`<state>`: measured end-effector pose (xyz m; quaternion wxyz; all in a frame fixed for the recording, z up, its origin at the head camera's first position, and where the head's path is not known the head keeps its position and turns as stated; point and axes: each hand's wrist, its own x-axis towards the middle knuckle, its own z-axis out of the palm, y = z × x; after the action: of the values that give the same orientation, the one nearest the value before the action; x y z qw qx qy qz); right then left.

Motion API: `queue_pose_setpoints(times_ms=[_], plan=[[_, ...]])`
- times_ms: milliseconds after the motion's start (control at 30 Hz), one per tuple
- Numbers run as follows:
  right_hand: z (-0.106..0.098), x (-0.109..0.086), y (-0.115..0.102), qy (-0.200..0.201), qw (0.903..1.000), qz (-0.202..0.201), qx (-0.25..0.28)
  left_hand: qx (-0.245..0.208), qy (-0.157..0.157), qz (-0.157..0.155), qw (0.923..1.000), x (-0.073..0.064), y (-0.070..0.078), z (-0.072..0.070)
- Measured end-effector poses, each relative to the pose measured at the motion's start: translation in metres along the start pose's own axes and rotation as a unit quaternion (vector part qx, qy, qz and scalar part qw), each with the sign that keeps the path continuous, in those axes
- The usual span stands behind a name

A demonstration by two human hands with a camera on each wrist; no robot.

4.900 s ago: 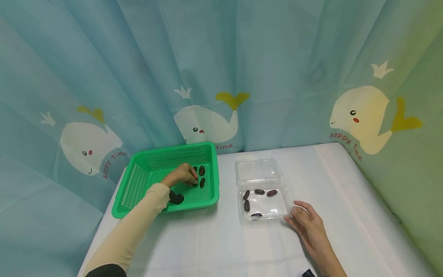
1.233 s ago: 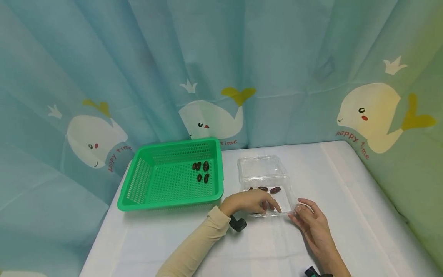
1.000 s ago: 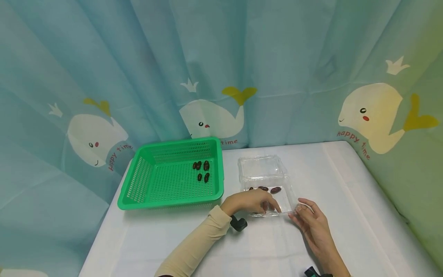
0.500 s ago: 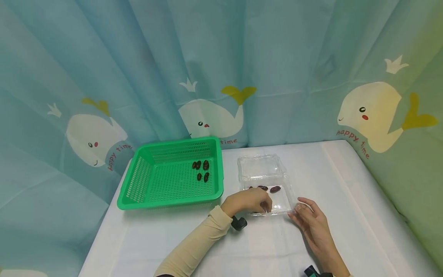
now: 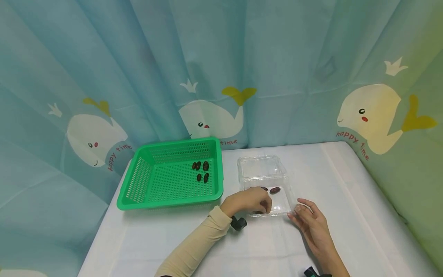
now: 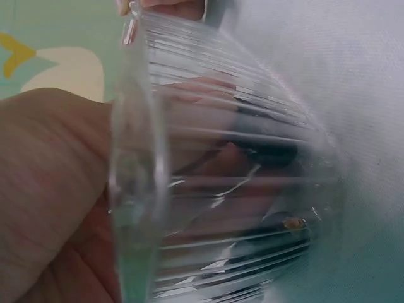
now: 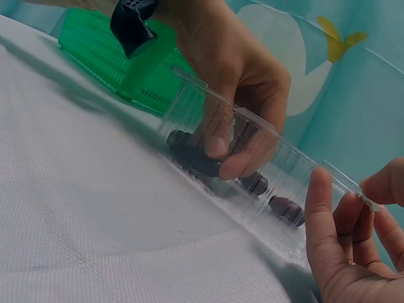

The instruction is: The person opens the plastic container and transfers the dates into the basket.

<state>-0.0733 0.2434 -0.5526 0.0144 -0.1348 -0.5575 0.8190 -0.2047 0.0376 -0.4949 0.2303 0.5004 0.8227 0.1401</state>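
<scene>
A clear plastic clamshell box [image 5: 282,203] stands on the table with its lid [image 5: 259,168] folded back. My left hand [image 5: 250,201] reaches over its front into the tray, fingers curled. In the right wrist view its thumb and fingertips close on a dark brown date [image 7: 201,163] low by the front wall. Other dates [image 5: 275,190] lie behind the hand, some partly covered by it. With thumb and fingertips, my right hand [image 5: 313,225] pinches the box's front right corner. The left wrist view shows dark dates [image 6: 278,243] through the ribbed wall.
To the left a green plastic basket [image 5: 169,203] holds several dates [image 5: 205,166] at its right end. A white cloth covers the table [image 5: 349,184]. Behind the table hangs a blue curtain [image 5: 283,77] printed with whales.
Since the earliest frame my left hand has moved right, from the basket's dates into the box. Over the last second its spread fingers have drawn together. My right hand stays at the corner.
</scene>
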Motion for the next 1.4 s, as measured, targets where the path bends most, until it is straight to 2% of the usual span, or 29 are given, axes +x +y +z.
queue_pose_setpoints(times_ms=[200,333,433,600,767,800,867,933,1033,1267,1300,1400], plan=[[-0.001,0.0,0.002,0.003,0.9999,0.001,-0.015,-0.037,0.031,-0.009,0.9988,-0.001,-0.004,0.001],[-0.002,0.0,0.003,0.004,0.9998,0.003,-0.019,-0.085,0.061,-0.009,0.9945,-0.004,-0.007,-0.001],[-0.001,0.0,0.002,0.006,0.9997,0.003,-0.021,-0.121,0.093,-0.006,0.9883,-0.007,-0.009,-0.004],[0.0,0.0,0.0,0.008,0.9995,0.007,-0.03,-0.154,0.14,0.003,0.9782,-0.013,-0.008,-0.01],[0.0,0.0,-0.001,0.011,0.9996,0.009,-0.023,-0.234,0.175,0.013,0.9563,-0.022,-0.005,-0.014],[0.0,0.0,-0.001,0.011,0.9997,0.01,-0.02,-0.255,0.18,0.017,0.9498,-0.024,-0.005,-0.014],[0.0,0.0,-0.001,0.012,0.9997,0.011,-0.016,-0.311,0.186,0.023,0.9318,-0.029,-0.005,-0.015],[0.0,0.0,0.0,0.013,0.9998,0.012,-0.011,-0.373,0.191,0.025,0.9077,-0.035,-0.005,-0.016],[0.0,0.0,0.001,0.015,0.9997,0.014,-0.01,-0.457,0.203,0.013,0.8656,-0.043,-0.005,-0.018],[0.0,0.0,-0.001,0.012,0.9996,0.014,-0.02,-0.567,0.241,-0.022,0.7869,-0.061,-0.007,-0.026],[0.0,0.0,-0.001,0.012,0.9997,0.014,-0.019,-0.58,0.243,-0.025,0.7772,-0.064,-0.007,-0.027],[0.001,-0.001,-0.002,0.011,0.9996,0.014,-0.02,-0.603,0.244,-0.037,0.7584,-0.072,-0.009,-0.032]])
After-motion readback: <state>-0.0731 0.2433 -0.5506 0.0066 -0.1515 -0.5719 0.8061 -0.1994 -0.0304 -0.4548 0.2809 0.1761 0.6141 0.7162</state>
